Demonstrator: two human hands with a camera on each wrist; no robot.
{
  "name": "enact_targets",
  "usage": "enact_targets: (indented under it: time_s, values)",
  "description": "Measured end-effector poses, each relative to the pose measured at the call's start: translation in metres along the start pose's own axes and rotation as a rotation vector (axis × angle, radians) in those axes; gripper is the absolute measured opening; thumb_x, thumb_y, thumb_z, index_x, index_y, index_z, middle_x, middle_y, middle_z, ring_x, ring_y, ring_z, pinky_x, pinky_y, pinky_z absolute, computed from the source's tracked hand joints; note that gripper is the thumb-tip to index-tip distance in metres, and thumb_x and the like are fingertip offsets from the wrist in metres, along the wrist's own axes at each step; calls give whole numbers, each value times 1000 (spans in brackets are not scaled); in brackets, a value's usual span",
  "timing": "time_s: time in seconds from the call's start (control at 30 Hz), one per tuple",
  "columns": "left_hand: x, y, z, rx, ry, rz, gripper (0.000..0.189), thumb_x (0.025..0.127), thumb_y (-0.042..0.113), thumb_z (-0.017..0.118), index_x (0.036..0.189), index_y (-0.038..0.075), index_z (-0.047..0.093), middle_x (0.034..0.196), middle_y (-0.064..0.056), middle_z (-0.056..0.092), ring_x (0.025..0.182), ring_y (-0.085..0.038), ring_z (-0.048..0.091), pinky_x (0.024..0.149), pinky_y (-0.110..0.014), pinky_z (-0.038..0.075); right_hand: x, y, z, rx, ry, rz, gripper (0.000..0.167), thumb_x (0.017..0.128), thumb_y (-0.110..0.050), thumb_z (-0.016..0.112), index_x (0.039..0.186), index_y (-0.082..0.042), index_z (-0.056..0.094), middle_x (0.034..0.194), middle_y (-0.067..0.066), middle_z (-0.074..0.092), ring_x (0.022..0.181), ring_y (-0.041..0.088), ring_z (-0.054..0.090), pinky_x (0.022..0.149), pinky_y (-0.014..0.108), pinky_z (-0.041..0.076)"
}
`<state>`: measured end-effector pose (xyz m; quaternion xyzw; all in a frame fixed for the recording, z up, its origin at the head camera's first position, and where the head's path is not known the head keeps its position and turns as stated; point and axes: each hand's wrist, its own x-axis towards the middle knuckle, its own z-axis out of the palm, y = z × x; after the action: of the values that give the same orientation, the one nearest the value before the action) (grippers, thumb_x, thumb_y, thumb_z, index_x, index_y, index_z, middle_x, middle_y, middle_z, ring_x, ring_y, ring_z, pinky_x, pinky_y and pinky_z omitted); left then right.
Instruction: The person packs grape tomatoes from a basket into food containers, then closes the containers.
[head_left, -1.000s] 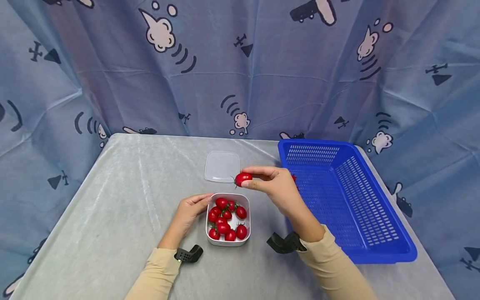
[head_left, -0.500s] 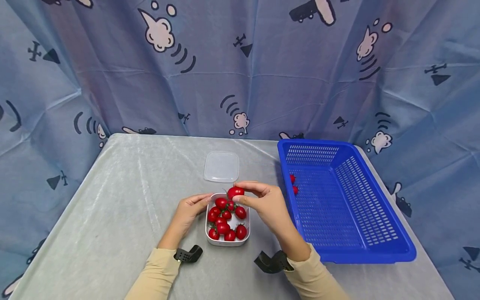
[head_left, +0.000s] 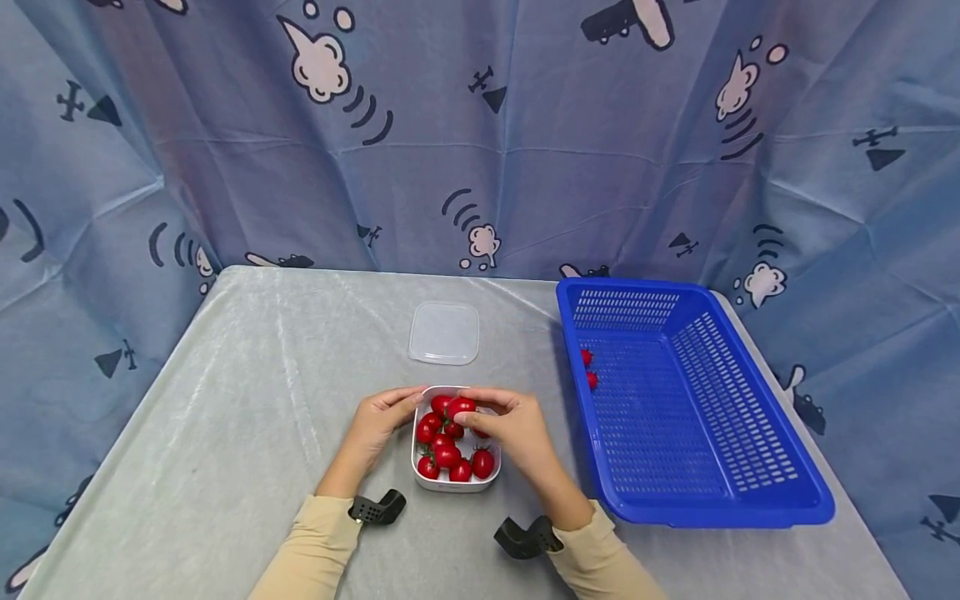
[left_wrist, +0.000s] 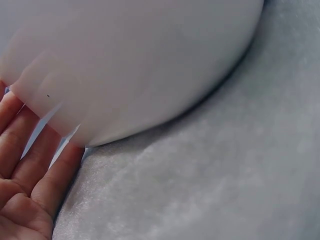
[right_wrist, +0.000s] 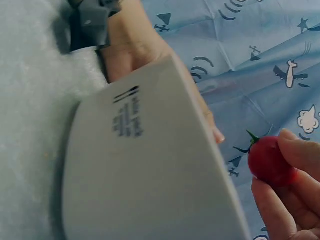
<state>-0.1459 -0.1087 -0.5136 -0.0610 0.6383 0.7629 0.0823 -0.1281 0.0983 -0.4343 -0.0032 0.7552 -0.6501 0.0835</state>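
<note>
A white square plastic box [head_left: 457, 487] holding several red cherry tomatoes [head_left: 447, 455] stands on the table. Between thumb and fingers, my right hand [head_left: 517, 425] pinches a cherry tomato [head_left: 461, 407] over the back part of the box. The right wrist view shows that held cherry tomato [right_wrist: 272, 161] with its green stem, beside the box's printed wall [right_wrist: 140, 165]. My left hand [head_left: 378, 423] touches the box at its back left corner. In the left wrist view its fingers [left_wrist: 60, 175] lie fairly straight against the outer wall [left_wrist: 150, 90]; the thumb is not visible there.
A clear plastic lid [head_left: 444, 333] lies behind the box. On the right stands a large blue basket [head_left: 712, 510] with cherry tomatoes [head_left: 592, 380] by its left wall. The grey-covered table [head_left: 247, 400] ends at a patterned blue curtain [head_left: 420, 192].
My right hand has carried its cherry tomato from above the lid's near corner, left and toward me, down to the box. My left hand stays at the box's corner.
</note>
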Motion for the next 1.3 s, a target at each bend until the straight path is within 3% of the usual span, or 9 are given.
enact_targets:
  time_s: [0.23, 0.47, 0.7, 1.1, 1.3]
  values:
    - [0, 0, 1, 8, 6, 4, 37, 93, 11, 67, 123, -11, 63, 105, 7, 75, 94, -1, 67, 87, -19, 54, 0, 6, 4, 0, -2, -5, 30, 76, -3, 84, 104, 1, 77, 104, 17, 75, 80, 9, 67, 67, 19, 57]
    - [1, -1, 1, 1, 2, 8, 37, 94, 10, 66, 123, -12, 63, 102, 10, 75, 93, 0, 67, 87, -19, 54, -2, 10, 8, -125, 29, -8, 27, 74, -13, 87, 99, -7, 80, 102, 11, 77, 94, 15, 68, 75, 19, 55]
    - [1, 0, 1, -3, -1, 3, 37, 94, 10, 66, 123, -11, 63, 102, 10, 75, 92, 0, 67, 87, -19, 55, -2, 13, 11, -213, 28, -61, 26, 71, -15, 89, 96, -11, 81, 100, 8, 78, 96, 18, 70, 76, 18, 55]
    - [0, 0, 0, 13, 2, -1, 38, 93, 12, 67, 123, -11, 63, 107, 5, 75, 92, 0, 67, 86, -19, 55, -5, 12, 14, -303, 13, -101, 28, 71, -13, 89, 98, -8, 81, 103, 11, 77, 99, 24, 71, 77, 20, 57]
    - [0, 0, -1, 23, -2, 3, 38, 94, 13, 68, 123, -10, 64, 109, 2, 75, 92, 0, 67, 87, -19, 55, -5, 13, 14, -331, -1, -116, 28, 72, -12, 88, 98, -5, 80, 103, 13, 77, 100, 26, 70, 81, 28, 59]
